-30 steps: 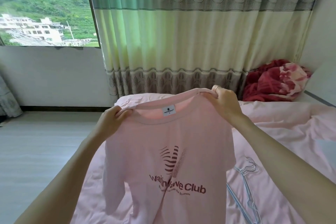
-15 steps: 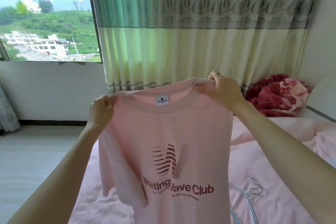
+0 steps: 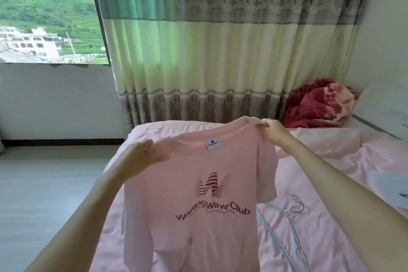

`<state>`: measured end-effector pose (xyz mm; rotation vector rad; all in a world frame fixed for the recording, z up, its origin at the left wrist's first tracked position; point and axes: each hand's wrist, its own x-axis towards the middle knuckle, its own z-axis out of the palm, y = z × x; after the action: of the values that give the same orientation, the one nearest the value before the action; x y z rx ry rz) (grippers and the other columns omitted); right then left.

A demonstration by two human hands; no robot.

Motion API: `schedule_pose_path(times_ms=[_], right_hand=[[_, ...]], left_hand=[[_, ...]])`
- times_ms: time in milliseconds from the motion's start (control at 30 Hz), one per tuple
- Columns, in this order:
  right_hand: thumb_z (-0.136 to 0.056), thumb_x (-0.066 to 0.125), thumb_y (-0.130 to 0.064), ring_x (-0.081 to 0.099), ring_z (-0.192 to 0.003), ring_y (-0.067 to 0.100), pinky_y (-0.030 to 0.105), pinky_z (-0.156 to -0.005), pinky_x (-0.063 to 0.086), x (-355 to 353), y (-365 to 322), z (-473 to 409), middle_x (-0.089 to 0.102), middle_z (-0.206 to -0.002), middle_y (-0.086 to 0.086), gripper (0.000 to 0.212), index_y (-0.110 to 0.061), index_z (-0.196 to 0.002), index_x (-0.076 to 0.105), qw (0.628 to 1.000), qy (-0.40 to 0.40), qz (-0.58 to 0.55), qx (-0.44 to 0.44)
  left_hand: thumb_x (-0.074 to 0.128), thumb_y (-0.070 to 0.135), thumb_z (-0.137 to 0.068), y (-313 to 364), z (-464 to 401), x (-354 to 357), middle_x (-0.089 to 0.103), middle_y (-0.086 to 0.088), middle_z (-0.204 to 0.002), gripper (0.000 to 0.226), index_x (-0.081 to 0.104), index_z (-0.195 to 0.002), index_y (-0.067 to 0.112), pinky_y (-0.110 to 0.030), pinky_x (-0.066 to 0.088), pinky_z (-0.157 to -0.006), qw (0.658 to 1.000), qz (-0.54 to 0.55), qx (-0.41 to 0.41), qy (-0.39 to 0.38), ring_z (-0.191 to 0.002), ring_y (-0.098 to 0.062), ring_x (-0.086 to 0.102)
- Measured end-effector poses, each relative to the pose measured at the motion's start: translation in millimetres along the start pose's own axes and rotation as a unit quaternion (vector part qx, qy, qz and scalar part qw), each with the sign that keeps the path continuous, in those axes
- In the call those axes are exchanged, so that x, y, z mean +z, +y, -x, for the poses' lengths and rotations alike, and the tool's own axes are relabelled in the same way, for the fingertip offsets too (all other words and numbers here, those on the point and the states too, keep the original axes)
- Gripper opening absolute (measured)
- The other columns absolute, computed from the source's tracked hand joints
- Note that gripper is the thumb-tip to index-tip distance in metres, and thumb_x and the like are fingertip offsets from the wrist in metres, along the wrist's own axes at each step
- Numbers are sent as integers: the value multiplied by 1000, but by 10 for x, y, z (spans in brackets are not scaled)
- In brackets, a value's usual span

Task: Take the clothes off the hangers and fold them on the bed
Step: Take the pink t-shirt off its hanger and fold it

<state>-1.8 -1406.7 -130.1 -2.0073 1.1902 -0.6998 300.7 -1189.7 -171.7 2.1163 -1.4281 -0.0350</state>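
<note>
A pink T-shirt (image 3: 189, 216) hangs in the air in front of the person, held up by its shoulders above the near part of the bed (image 3: 331, 238), its printed front facing the camera with dark red lettering that reads "Waiting Wave Club" under a striped and dotted W mark. The shirt is off any hanger, and its lower part runs out of view at the bottom edge. The left hand (image 3: 141, 157) grips the shirt's left shoulder, fingers curled into the cloth beside the collar; the right hand (image 3: 276, 131), with a ring on one finger, pinches the other shoulder a little higher and farther off, so that the neckline slants up to the right. A white label (image 3: 212, 143) shows inside the back of the collar. One short sleeve droops below the right hand. On the pink sheet just right of the hanging shirt lie several thin wire hangers (image 3: 291, 223), stacked together with their hooks pointing toward the far side of the bed. A pale cloth (image 3: 390, 187) lies at the bed's right edge, cut off by the frame. At the bed's far right corner a crumpled red and white blanket (image 3: 320, 104) is heaped against the wall. Beyond the far edge hangs a green and cream curtain (image 3: 220, 51) with bands of grey leaves, and to its left a window (image 3: 48, 20) looks out on green slopes and white buildings.
</note>
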Motion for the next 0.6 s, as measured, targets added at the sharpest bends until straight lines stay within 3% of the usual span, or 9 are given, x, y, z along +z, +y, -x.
schedule_pose_path(times_ms=[67, 200, 233, 300, 333, 367, 467, 533, 600], right_hand=[[-98, 42, -23, 48, -80, 14, 23, -61, 38, 42, 18, 131, 53, -80, -4, 23, -12, -82, 54, 1000, -1, 5, -12], [-98, 42, -35, 50, -89, 19, 25, -67, 34, 162, 57, 441, 49, -79, -12, 27, -24, -74, 46, 993, -22, 117, -15], [-96, 46, -42, 54, -94, 21, 24, -70, 37, 191, 92, 512, 57, -88, -8, 25, -21, -85, 54, 987, -45, 152, -6], [-85, 55, -56, 52, -116, 21, 26, -86, 42, 237, 145, 687, 59, -119, 1, 57, -13, -123, 53, 977, -85, 195, 29], [-81, 60, -59, 49, -123, 20, 27, -91, 41, 253, 177, 759, 54, -128, 2, 71, -11, -132, 47, 973, -94, 207, 48], [-79, 64, -56, 49, -122, 19, 25, -90, 40, 265, 225, 812, 53, -129, 2, 72, -10, -131, 47, 967, -102, 223, 64], [-82, 67, -32, 53, -93, 19, 21, -62, 37, 337, 357, 948, 57, -92, -4, 20, -16, -83, 55, 955, -127, 251, 97], [-86, 60, -22, 50, -81, 21, 21, -54, 32, 372, 435, 981, 47, -74, -3, 28, -17, -65, 43, 955, -114, 252, 107], [-90, 50, -15, 48, -76, 22, 26, -55, 31, 403, 487, 1057, 45, -72, -1, 29, -16, -63, 39, 962, -80, 237, 107]], left_hand=[[74, 56, -61, -89, 50, 106, 44, 9, -65, 46, 39, -58, 25, -31, 33, -57, 997, -58, 12, -55, -66, -16, 42], [69, 18, -80, -265, 187, 275, 46, 7, -59, 37, 41, -56, 23, -16, 27, -48, 992, -64, -17, -106, -66, -18, 47], [67, 13, -82, -288, 230, 299, 45, 6, -56, 40, 41, -53, 22, -16, 27, -48, 994, -50, -17, -94, -61, -17, 45], [62, 1, -82, -372, 318, 362, 45, 4, -53, 42, 43, -50, 21, -15, 27, -50, 997, 18, -33, -65, -56, -12, 42], [58, -4, -82, -407, 359, 383, 48, 2, -54, 39, 48, -52, 19, -16, 28, -52, 996, 54, -51, -46, -58, -14, 44], [54, -9, -81, -429, 403, 407, 54, -2, -58, 33, 56, -58, 15, -20, 32, -55, 994, 78, -69, -28, -63, -19, 49], [45, -14, -80, -450, 549, 525, 65, -13, -82, 28, 67, -88, 2, -30, 33, -65, 992, 97, -78, -6, -81, -25, 54], [41, -14, -80, -431, 618, 600, 63, -12, -86, 31, 62, -92, 5, -31, 34, -68, 989, 119, -89, -1, -82, -27, 55], [38, -12, -82, -385, 709, 628, 60, -11, -85, 28, 55, -87, 9, -32, 34, -66, 982, 153, -107, 7, -80, -27, 53]])
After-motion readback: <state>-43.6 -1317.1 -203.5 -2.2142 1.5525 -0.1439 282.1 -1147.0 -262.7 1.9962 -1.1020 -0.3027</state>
